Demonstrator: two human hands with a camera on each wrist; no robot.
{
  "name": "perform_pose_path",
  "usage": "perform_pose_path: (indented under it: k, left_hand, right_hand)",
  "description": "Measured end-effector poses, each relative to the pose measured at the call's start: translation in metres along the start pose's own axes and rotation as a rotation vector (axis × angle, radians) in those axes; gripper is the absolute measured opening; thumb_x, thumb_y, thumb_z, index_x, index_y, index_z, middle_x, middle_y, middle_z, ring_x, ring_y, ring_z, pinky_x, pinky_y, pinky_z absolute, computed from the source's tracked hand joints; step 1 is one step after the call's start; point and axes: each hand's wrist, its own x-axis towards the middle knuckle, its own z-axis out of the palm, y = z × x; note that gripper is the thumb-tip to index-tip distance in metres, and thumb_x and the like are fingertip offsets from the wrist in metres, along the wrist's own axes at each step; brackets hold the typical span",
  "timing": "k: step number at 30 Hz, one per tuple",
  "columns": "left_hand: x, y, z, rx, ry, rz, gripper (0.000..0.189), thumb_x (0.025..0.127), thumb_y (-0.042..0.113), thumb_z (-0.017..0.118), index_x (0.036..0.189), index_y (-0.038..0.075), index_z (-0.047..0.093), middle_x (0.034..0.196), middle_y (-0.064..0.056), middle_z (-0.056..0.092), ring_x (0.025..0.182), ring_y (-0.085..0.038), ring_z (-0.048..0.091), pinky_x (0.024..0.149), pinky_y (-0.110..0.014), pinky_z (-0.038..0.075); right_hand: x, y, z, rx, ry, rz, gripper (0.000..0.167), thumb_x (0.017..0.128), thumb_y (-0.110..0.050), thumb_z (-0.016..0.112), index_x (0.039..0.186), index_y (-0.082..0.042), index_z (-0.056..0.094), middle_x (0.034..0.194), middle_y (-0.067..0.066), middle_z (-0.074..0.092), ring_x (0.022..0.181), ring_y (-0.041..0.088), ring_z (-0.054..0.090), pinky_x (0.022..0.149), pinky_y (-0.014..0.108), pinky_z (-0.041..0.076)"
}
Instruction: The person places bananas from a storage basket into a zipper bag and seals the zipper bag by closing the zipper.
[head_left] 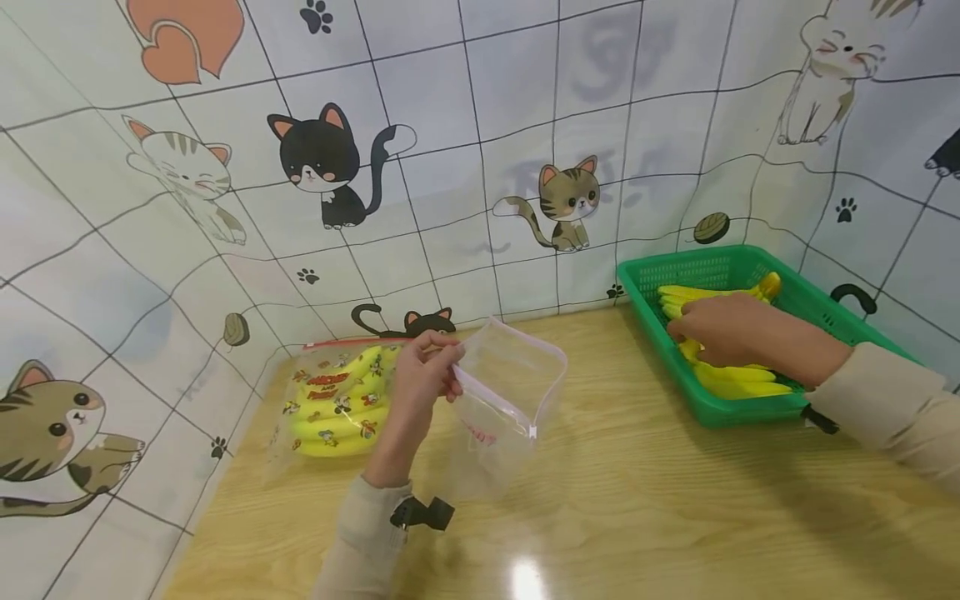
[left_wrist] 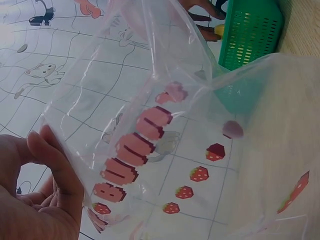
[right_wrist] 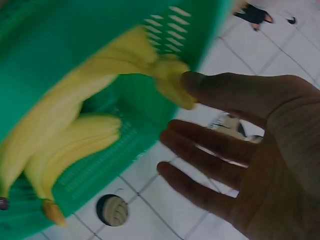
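My left hand (head_left: pixel 426 367) pinches the rim of a clear zip bag (head_left: pixel 491 450) between thumb and fingers. The bag's pink-edged mouth gapes upward, and its slider hangs at the front corner. In the left wrist view, pink letters and small strawberries are printed on the bag (left_wrist: pixel 137 140). My right hand (head_left: pixel 727 329) is over a green plastic basket (head_left: pixel 705 412) of yellow bananas (head_left: pixel 738 383). The right wrist view has the thumb at the stem end of a bunch of bananas (right_wrist: pixel 120 55), with the other fingers extended and apart from it.
Left of my left hand lies a printed zip bag (head_left: pixel 330 400) with a red seal, holding yellow bananas. A wooden table (head_left: pixel 600 500) carries everything. Behind it hangs a white cat-patterned cloth (head_left: pixel 450 192), close to the basket's back rim.
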Motion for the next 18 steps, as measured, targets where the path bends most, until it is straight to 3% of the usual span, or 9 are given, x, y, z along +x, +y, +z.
perform_pose_path:
  k: [5, 12, 18]
  left_hand:
    - [0.000, -0.001, 0.000, 0.001, -0.020, 0.008, 0.015, 0.097, 0.009, 0.065, 0.109, 0.000, 0.061, 0.066, 0.001, 0.065, 0.044, -0.011, 0.053, 0.045, -0.020, 0.046]
    - [-0.002, 0.001, -0.001, 0.034, -0.028, 0.020, 0.015, 0.097, 0.009, 0.065, 0.109, 0.000, 0.062, 0.064, 0.002, 0.064, 0.044, -0.011, 0.053, 0.045, -0.021, 0.046]
    - [-0.003, 0.001, -0.001, 0.036, -0.032, 0.027, 0.013, 0.097, 0.009, 0.065, 0.108, 0.001, 0.063, 0.065, 0.001, 0.064, 0.045, -0.011, 0.053, 0.045, -0.021, 0.046]
  right_hand:
    - [0.003, 0.015, 0.015, 0.024, 0.019, -0.057, 0.027, 0.082, -0.007, 0.084, 0.100, -0.024, 0.073, 0.096, -0.005, 0.072, 0.075, 0.011, 0.060, 0.057, 0.030, 0.051]
    - [0.006, 0.018, 0.023, 0.030, 0.057, -0.139, 0.033, 0.072, -0.020, 0.094, 0.087, -0.027, 0.065, 0.087, -0.012, 0.072, 0.075, 0.007, 0.062, 0.061, 0.029, 0.054]
    - [0.006, 0.025, 0.023, 0.035, 0.046, -0.148, 0.031, 0.079, -0.009, 0.088, 0.094, -0.027, 0.069, 0.092, -0.005, 0.062, 0.071, 0.008, 0.050, 0.061, 0.024, 0.047]
